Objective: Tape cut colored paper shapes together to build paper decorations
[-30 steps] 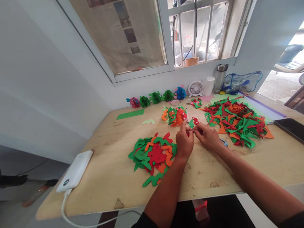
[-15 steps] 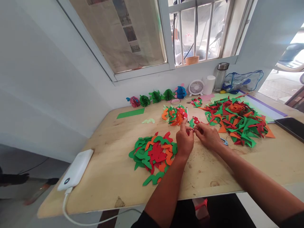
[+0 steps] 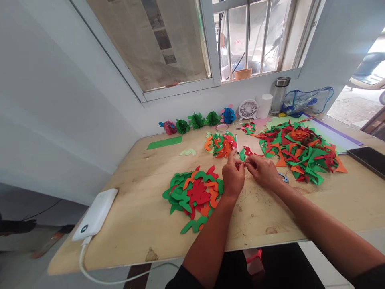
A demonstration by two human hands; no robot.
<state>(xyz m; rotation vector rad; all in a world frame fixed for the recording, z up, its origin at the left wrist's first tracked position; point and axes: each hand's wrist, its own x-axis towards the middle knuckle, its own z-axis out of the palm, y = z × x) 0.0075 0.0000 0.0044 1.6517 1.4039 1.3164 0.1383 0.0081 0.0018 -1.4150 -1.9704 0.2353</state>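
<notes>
My left hand and my right hand meet fingertip to fingertip over the table. A small red paper piece shows between the left fingers, which are closed on it. My right thumb and forefinger are pinched together at its edge; whatever they grip is too small to make out. Just beyond the fingers lie red and green cut pieces and a slim white pen. Beside my left wrist spreads a pile of green, red and orange cut-out shapes. Farther back is a smaller pile with white spots.
A heap of paper scraps covers the right side, with a phone beyond it. Folded paper figures, a small fan and a glass bottle line the wall. A white power bank lies at left.
The view has shifted very slightly. Both hands keep the same pinched pose at almost the same place, and the piles look unchanged.
</notes>
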